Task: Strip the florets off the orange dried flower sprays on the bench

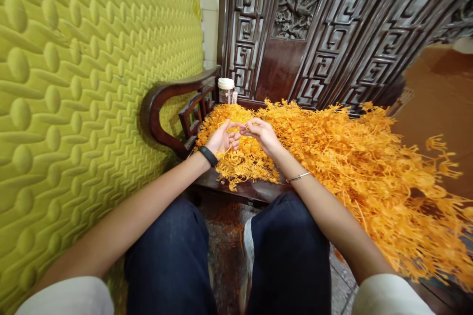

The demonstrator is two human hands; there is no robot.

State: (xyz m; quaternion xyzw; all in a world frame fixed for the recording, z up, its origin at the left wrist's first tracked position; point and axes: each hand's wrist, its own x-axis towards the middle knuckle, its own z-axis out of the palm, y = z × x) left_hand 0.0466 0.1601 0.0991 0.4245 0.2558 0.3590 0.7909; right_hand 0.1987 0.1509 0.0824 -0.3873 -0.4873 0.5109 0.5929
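My left hand [222, 139], with a black band on its wrist, is turned palm up, its fingers curled round a thin orange plastic flower sprig [233, 130]. Fingertips of my right hand [263, 134] pinch close against the left fingertips, at the end of the same orange piece. Which part each fingertip grips is too small to make out. Below and behind both hands lies a pile of loose orange plastic sprigs [246, 165] on the dark wooden bench seat [254, 191].
A large heap of orange plastic flower stems [354, 167] spreads to the right. A lidded cup [225, 90] stands at the back by the carved wooden backrest [284, 64]. The curved armrest [151, 108] and a yellow-green padded wall [81, 83] are on the left.
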